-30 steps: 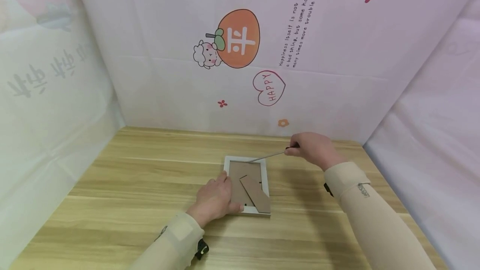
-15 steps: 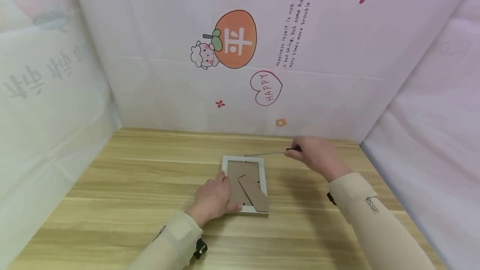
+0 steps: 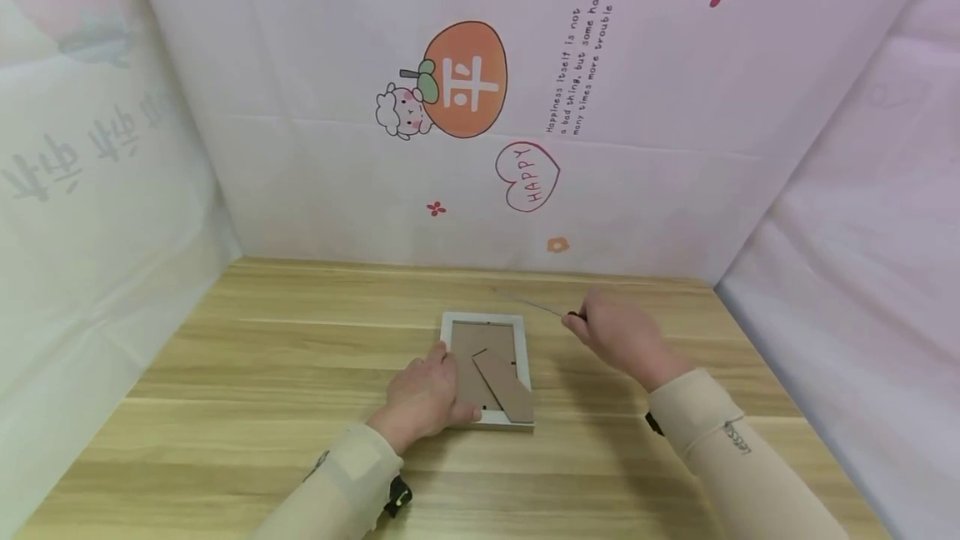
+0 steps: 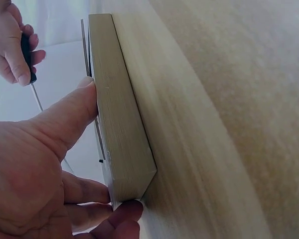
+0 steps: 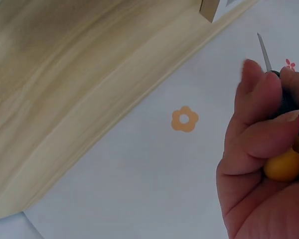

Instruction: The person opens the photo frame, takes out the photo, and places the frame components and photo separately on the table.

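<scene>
A white picture frame point(image 3: 522, 357) lies face down on the wooden table, its brown backing board point(image 3: 480, 340) and slanted stand leg point(image 3: 504, 386) showing. My left hand point(image 3: 423, 398) holds its near left corner; in the left wrist view the thumb is on the back's edge and fingers reach round the frame's side point(image 4: 114, 99). My right hand point(image 3: 622, 336) grips a screwdriver point(image 3: 534, 304) whose thin shaft points left, beyond the frame's far edge and apart from it. The handle point(image 5: 284, 167) is black with a yellow end, partly hidden by curled fingers.
The wood-grain table point(image 3: 262, 390) is enclosed by a white printed sheet point(image 3: 337, 190) at the back and white cloths at the left point(image 3: 90, 273) and right point(image 3: 847, 273). Small dark tabs point(image 3: 513, 363) sit along the backing's edges.
The screwdriver's tip has left the backing's far edge, passed over the frame's far border and moved farther back. My left hand stays on the frame, which has not moved on the table.
</scene>
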Demonstrator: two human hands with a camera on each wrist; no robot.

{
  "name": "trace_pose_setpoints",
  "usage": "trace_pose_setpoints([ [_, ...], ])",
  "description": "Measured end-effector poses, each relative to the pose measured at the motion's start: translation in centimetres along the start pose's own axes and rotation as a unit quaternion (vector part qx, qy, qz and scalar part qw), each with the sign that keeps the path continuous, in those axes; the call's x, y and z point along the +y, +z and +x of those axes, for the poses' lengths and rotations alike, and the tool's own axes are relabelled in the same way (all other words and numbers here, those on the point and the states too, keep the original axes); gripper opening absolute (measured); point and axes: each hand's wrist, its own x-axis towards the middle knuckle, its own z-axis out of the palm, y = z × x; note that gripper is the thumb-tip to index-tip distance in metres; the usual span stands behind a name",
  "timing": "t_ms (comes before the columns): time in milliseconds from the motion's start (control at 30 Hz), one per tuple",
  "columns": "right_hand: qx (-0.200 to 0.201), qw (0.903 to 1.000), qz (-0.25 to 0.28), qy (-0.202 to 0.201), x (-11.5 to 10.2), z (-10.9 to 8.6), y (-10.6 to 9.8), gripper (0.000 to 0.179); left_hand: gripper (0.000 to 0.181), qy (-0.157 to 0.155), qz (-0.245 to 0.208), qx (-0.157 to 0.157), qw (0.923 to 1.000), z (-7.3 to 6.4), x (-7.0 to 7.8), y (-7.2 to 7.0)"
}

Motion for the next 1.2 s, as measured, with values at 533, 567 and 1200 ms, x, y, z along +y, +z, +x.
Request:
trace_pose_setpoints([
  [533,-0.023,0.9995,0.021,0.01,-0.5,-0.3,2.0,0.039,0.094,0.001,-0.018,0.024,0.9995,-0.5,0.4,0.2],
  [567,-0.022,0.9995,0.02,0.01,-0.5,-0.3,2.1,0.039,0.094,0.002,-0.015,0.028,0.9995,-0.5,0.5,0.2],
  [1200,-0.026,0.9993,0.02,0.017,-0.5,-1.2,2.8,0.038,0.088,-0.036,0.048,0.072,0.9956,-1.1,2.5,0.9],
])
